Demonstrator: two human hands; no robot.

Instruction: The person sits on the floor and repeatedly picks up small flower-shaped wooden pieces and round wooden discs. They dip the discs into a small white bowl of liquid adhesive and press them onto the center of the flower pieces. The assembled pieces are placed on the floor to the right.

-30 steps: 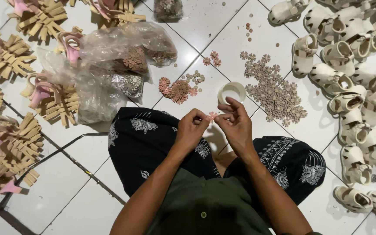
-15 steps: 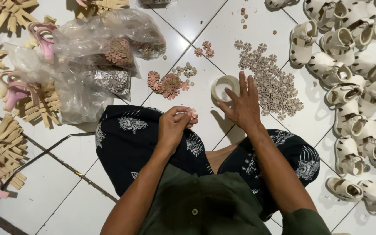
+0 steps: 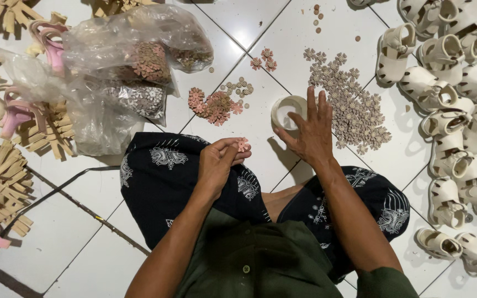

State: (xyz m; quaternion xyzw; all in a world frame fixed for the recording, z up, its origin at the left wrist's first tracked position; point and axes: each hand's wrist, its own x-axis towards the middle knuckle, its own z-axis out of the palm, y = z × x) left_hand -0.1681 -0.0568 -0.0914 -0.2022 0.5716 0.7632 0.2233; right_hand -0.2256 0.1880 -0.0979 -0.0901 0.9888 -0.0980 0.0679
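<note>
White floor tiles (image 3: 260,16) carry the whole work area, seen from above a seated person in dark patterned trousers (image 3: 167,176). I note one change over the last second: the two hands, which met at the small white cup (image 3: 286,110), have separated. The left hand (image 3: 216,165) has drawn back over the lap and now pinches a small pink flower piece (image 3: 243,144) between thumb and fingertips, closed firmly on it. The right hand (image 3: 309,129) has moved forward, fingers spread and holding nothing, its tips just beside the cup and at the edge of the beige flower pile (image 3: 349,102). I judge that one piece is in hand and the free hand is reaching for the next item. A pink flower heap (image 3: 213,105) lies near the clear plastic bags (image 3: 122,72). Cream sandals (image 3: 454,110) line the right side; tan strap bundles (image 3: 1,182) lie left.
</note>
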